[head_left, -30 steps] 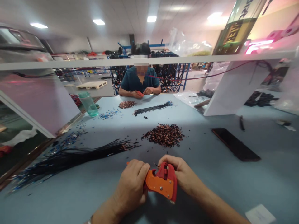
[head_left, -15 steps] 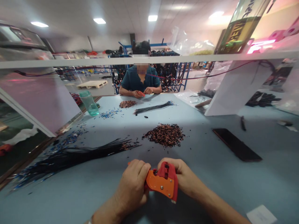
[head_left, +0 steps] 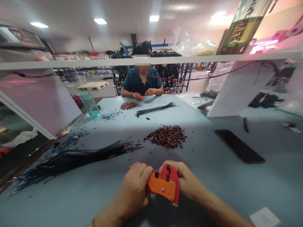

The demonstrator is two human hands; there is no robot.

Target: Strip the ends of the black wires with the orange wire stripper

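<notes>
We log the left hand (head_left: 134, 184) clamped on an orange-and-red wire stripper (head_left: 163, 188) over the near tabletop (head_left: 220, 186), right hand (head_left: 188, 179) at its red end, grip hidden so we can't tell, black wire bundle (head_left: 82, 160) left, offcut pile (head_left: 167, 137) beyond, smartphone (head_left: 239, 146) right.
</notes>
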